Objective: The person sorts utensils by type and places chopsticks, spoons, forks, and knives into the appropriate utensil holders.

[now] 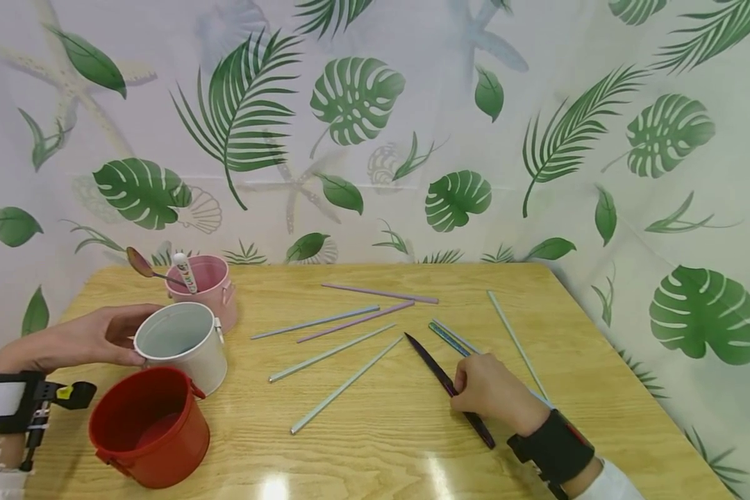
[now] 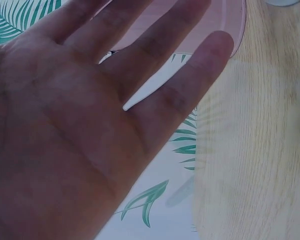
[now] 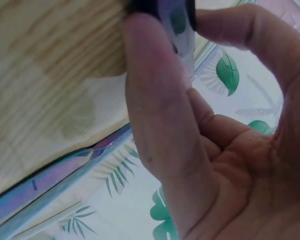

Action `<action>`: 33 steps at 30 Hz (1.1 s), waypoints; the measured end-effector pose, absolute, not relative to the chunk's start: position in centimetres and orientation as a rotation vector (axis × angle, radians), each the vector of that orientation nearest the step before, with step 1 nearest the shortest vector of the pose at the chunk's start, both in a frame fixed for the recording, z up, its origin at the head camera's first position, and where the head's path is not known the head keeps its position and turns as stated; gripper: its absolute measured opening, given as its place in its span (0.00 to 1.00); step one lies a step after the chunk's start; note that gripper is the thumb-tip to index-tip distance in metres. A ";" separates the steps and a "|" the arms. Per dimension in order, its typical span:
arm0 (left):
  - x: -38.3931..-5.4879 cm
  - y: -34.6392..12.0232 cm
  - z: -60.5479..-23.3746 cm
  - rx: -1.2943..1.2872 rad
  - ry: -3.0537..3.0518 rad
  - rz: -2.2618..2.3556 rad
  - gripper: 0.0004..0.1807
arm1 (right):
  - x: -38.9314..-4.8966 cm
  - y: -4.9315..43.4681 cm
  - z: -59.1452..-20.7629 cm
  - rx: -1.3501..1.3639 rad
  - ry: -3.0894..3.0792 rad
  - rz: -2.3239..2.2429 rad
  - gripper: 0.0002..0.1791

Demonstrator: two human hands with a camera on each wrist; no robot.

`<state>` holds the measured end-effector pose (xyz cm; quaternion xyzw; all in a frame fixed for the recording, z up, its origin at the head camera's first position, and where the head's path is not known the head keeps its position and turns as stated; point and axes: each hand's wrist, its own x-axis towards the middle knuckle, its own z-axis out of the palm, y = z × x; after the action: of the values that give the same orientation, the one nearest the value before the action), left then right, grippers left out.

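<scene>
My right hand [image 1: 489, 387] pinches a dark, glossy knife [image 1: 440, 375] between thumb and finger; it lies slantwise on the table, pointed end away from me. In the right wrist view the knife's held part is a dark blur at the fingertips. Just beyond that hand lie a shiny blue-green slender piece [image 1: 448, 338] and a pale blue chopstick [image 1: 540, 397]. At the left, my left hand [image 1: 100, 337] rests against the side of a white bucket [image 1: 203, 361], with straight fingers in the left wrist view. Whether it grips the bucket does not show.
A red bucket [image 1: 187, 437] stands in front of the white one. Behind is a pink bucket [image 1: 228, 305] with a spoon [image 1: 139, 262] and a white printed handle [image 1: 185, 271]. Several pastel chopsticks [image 1: 346, 384] lie across the wooden table [image 1: 325, 472]; a leaf-patterned cloth hangs behind.
</scene>
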<state>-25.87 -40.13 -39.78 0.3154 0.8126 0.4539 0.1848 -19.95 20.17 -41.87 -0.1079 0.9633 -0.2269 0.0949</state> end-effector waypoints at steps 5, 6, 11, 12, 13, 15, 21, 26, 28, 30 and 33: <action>-25.8 -40.1 -39.8 0.869 2.296 1.272 0.42 | -19.9 20.3 -41.8 -0.351 2.851 -0.692 0.11; -25.8 -40.2 -39.8 0.862 2.302 1.267 0.42 | -19.9 20.3 -41.8 -0.358 2.855 -0.690 0.11; -25.8 -40.2 -39.7 0.841 2.322 1.249 0.43 | -19.9 20.5 -41.7 -0.376 2.862 -0.693 0.11; -25.8 -40.2 -39.7 0.845 2.321 1.250 0.43 | -19.9 20.5 -41.7 -0.372 2.861 -0.696 0.11; -25.8 -40.2 -39.7 0.846 2.318 1.251 0.43 | -19.9 20.5 -41.7 -0.369 2.858 -0.701 0.11; -25.8 -40.1 -39.7 0.850 2.315 1.252 0.42 | -20.0 20.5 -41.8 -0.352 2.850 -0.709 0.10; -25.7 -40.1 -39.7 0.864 2.305 1.259 0.42 | -20.0 20.6 -41.9 -0.375 2.845 -0.704 0.10; -25.6 -40.2 -39.7 0.833 2.329 1.241 0.43 | -20.3 20.5 -41.2 -0.490 2.844 -0.694 0.10; -25.6 -40.1 -39.7 0.830 2.331 1.241 0.43 | -20.4 20.4 -40.5 -0.536 2.854 -0.707 0.10; -25.7 -40.1 -39.6 0.832 2.325 1.247 0.43 | -20.5 20.1 -39.8 -0.565 2.874 -0.724 0.09; -25.8 -40.0 -39.6 0.844 2.311 1.260 0.42 | -20.7 19.5 -38.6 -0.599 2.900 -0.759 0.06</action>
<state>-25.75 -40.03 -39.60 0.2998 0.8212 0.4478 0.1873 -20.65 19.54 -38.61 -0.1957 0.9479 -0.2480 0.0422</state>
